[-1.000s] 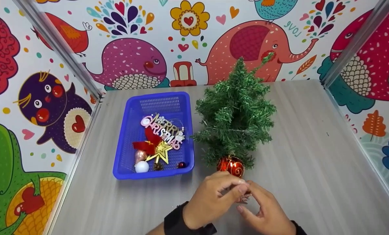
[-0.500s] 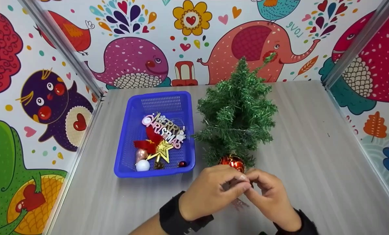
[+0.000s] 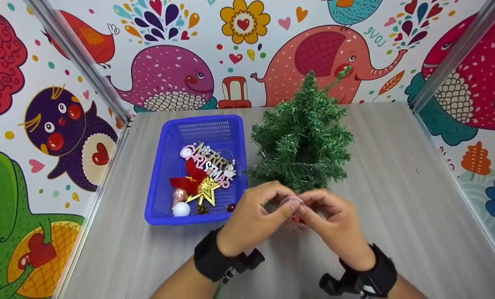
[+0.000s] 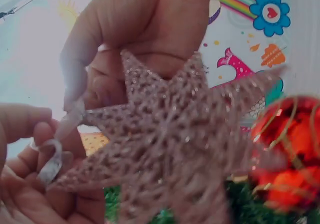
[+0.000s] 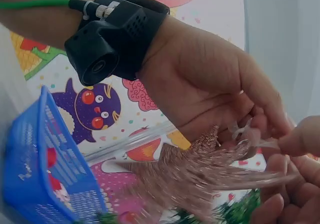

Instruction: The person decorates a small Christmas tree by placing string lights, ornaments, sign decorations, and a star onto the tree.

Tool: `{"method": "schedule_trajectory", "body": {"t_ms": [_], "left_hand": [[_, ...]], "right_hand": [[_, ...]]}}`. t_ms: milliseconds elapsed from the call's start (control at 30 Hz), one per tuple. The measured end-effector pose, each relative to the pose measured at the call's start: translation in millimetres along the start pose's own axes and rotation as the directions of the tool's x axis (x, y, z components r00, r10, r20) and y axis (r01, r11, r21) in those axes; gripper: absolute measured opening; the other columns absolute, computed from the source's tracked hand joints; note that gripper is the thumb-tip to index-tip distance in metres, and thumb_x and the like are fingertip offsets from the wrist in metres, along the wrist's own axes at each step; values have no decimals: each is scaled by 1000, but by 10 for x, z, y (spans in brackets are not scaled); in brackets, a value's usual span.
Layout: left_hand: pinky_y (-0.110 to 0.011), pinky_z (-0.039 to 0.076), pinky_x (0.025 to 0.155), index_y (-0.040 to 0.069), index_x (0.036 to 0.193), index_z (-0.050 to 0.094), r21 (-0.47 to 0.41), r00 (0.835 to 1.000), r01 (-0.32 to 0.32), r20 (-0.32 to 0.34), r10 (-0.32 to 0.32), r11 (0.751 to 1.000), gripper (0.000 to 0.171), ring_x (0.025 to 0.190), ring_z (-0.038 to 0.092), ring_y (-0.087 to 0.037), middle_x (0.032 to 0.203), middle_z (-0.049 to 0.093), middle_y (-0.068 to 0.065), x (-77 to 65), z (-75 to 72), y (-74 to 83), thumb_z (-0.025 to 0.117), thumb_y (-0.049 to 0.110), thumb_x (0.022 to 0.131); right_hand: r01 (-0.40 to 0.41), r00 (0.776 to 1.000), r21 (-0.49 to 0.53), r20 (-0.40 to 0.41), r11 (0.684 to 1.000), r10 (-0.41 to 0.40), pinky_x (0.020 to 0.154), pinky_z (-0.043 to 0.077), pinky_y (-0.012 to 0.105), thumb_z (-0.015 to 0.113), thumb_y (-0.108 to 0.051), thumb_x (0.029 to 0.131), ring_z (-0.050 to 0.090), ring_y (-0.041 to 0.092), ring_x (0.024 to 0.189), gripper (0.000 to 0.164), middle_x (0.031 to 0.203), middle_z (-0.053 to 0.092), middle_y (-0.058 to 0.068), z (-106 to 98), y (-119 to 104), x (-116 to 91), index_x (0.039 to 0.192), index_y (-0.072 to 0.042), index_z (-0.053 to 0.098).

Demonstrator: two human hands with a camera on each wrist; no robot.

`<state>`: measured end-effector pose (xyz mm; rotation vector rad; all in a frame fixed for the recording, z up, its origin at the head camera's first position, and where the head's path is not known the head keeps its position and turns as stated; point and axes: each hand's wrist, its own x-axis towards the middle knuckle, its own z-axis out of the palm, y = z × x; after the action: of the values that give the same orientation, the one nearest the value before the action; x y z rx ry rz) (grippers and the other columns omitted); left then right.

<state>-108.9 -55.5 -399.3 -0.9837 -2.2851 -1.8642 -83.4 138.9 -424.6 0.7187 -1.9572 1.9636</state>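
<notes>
Since the earlier frame both hands have moved to the far side and a little left, and now work close in front of the tree (image 3: 303, 128); the basket (image 3: 156, 166) at the left sits where it was. The left hand (image 3: 251, 218) and right hand (image 3: 339, 222) meet at the fingertips, each pinching a thin pale ribbon (image 4: 50, 170) between thumb and fingers. On that ribbon is a pinkish glitter star (image 4: 165, 134), below the hands; from the head view little of it shows, but the left wrist view has it nearly whole, with a red bauble (image 4: 292, 154) just beside it, on the tree's near lower side.

The step in hand looks like sorting out the star's ribbon so it can serve as a hanger; I cannot tell whether the loop is free or knotted. The next move probably calls for spreading the loop with both hands, then choosing a twig to slip it over without knocking the bauble. A gold star (image 3: 206, 189), a red bow (image 3: 189, 181) and a white ball (image 3: 181, 209) lie in the basket, awaiting their turn, it seems
</notes>
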Motion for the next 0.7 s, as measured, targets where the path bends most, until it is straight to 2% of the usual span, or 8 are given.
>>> {"method": "schedule_trajectory", "body": {"t_ms": [100, 233, 300, 367, 433, 533, 633, 700], "left_hand": [[-28, 58, 69, 8, 100, 73, 15, 999, -31, -40, 31, 999, 9, 79, 63, -8, 89, 71, -4, 96, -102, -12, 69, 16, 100], [-27, 56, 70, 6, 103, 72, 46, 991, -35, -130, 41, 998, 7, 81, 61, -10, 91, 68, -4, 210, -195, -93, 68, 9, 99], [-30, 56, 73, 5, 104, 73, 87, 983, -41, -177, 56, 995, 8, 84, 61, -12, 94, 68, -5, 260, -214, -140, 67, 8, 99], [-34, 57, 78, 4, 106, 74, 163, 970, -70, -217, 105, 984, 11, 89, 63, -13, 97, 69, -6, 315, -217, -178, 67, 9, 100], [-37, 58, 81, 3, 107, 75, 266, 951, -113, -249, 181, 957, 13, 93, 66, -16, 99, 71, -7, 376, -210, -206, 68, 11, 100], [-34, 59, 87, 2, 109, 76, 422, 913, -160, -281, 296, 893, 16, 97, 68, -18, 101, 73, -8, 469, -194, -227, 68, 13, 100], [-29, 58, 91, 3, 111, 76, 525, 882, -173, -293, 368, 833, 17, 98, 69, -20, 102, 73, -9, 547, -184, -238, 67, 14, 101], [-29, 58, 92, 4, 112, 77, 571, 869, -166, -301, 393, 804, 18, 98, 70, -21, 102, 74, -9, 583, -184, -252, 67, 13, 101]], "right_hand": [[66, 998, -141, -9, 988, -68, 61, 52, 18, 68, 20, 85, 62, 5, 71, 22, 88, 72, 4, 31, -19, 192, 99, 3, 71], [72, 996, -297, -28, 952, -84, 54, 46, 19, 71, 9, 91, 54, 5, 62, 17, 80, 68, 5, 51, -7, 387, 100, -5, 73], [66, 995, -381, -39, 922, -87, 55, 44, 20, 71, 3, 94, 53, 6, 61, 14, 81, 67, 1, 63, 10, 445, 102, -8, 74], [70, 994, -470, -46, 880, -103, 56, 41, 19, 71, -2, 96, 50, 6, 61, 11, 81, 66, -1, 80, 21, 489, 104, -9, 74], [88, 989, -563, -48, 822, -139, 59, 39, 20, 70, -5, 98, 48, 6, 62, 10, 83, 67, -2, 98, 25, 531, 106, -9, 74], [105, 979, -684, -58, 722, -197, 61, 40, 22, 71, -7, 97, 52, 9, 64, 8, 85, 69, 2, 115, 23, 620, 105, -7, 74], [95, 969, -768, -74, 633, -235, 63, 49, 29, 73, -7, 96, 61, 15, 70, 7, 89, 73, 6, 118, 21, 717, 103, -6, 75], [83, 967, -801, -80, 593, -243, 67, 54, 34, 72, -7, 96, 66, 18, 75, 7, 92, 75, 8, 118, 25, 766, 102, -6, 75]]}}
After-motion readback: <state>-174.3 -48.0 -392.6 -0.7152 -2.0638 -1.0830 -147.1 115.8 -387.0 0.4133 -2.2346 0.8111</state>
